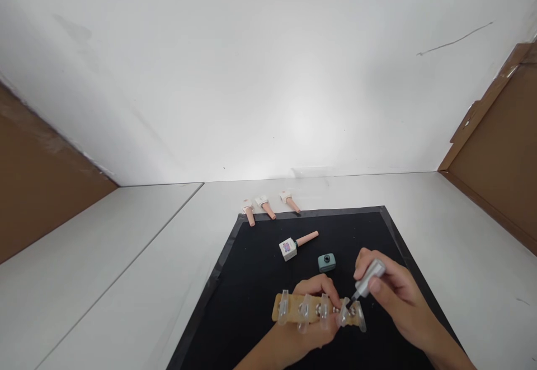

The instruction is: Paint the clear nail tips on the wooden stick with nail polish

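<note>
My left hand point(308, 333) is closed around a tan nail display stand point(291, 308), its fingers behind and thumb in front. Several clear false nails point(305, 311) are mounted across the stand. Between the fingers and thumb of my right hand point(394, 294) is a nail polish brush point(371, 276) with a silver-grey cap. Its dark bristle tip meets or hovers just over a clear nail near the stand's right end; I cannot tell which. Beyond my hands stands an uncapped teal polish bottle point(326, 262), its dark neck facing up.
A white polish bottle with a long pink cap point(289, 248) lies on the black mat point(251, 280). Three similar white bottles point(265, 205) lie at the mat's far edge. A white wall point(251, 79) rises behind, with brown cardboard panels point(499, 151) at both sides.
</note>
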Motion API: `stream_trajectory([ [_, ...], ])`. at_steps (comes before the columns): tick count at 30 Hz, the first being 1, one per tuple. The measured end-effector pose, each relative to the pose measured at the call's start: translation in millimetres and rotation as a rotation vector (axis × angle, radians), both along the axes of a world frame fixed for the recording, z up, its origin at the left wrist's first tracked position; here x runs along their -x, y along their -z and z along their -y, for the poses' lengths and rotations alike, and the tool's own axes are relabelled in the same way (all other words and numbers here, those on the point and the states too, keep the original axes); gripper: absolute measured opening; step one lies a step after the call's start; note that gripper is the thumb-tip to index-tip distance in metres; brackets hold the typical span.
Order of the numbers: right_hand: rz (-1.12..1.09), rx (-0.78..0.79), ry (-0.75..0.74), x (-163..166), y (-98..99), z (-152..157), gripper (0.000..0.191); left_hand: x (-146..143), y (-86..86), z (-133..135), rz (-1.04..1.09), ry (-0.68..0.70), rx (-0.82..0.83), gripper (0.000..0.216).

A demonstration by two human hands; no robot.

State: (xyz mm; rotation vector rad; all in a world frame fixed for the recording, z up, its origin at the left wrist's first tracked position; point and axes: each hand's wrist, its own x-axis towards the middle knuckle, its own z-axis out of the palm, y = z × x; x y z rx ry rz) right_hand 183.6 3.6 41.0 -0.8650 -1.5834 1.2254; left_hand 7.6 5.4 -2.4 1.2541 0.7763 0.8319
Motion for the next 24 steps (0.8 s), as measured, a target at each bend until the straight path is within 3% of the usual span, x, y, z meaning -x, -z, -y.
stream_trajectory([
  [3, 0.024, 0.004, -0.078, 0.9, -1.8, 0.3, 0.034, 0.5, 0.5, 0.3, -0.004, 0.005, -0.025, 0.039],
  [7, 0.033, -0.057, 0.036, 1.2, -2.2, -0.3, 0.030, 0.2, -1.7, 1.0, -0.033, -0.023, -0.049, 0.036],
  [11, 0.001, -0.007, -0.086, 0.6, -1.8, -0.4, 0.033, -0.7, -5.3, 0.8, -0.023, 0.000, -0.048, 0.035],
  [15, 0.058, -0.018, 0.037, 0.2, -2.1, -0.9, 0.030, -0.6, -3.7, 0.7, -0.043, -0.028, -0.055, 0.038],
  [20, 0.035, -0.002, -0.042, 0.3, -1.8, -0.7, 0.034, -0.3, -1.5, 1.0, -0.013, 0.031, -0.005, 0.040],
  [24, 0.064, -0.013, 0.062, -0.4, -1.6, 0.4, 0.033, -1.2, -5.8, 0.8, -0.036, -0.024, -0.069, 0.035],
])
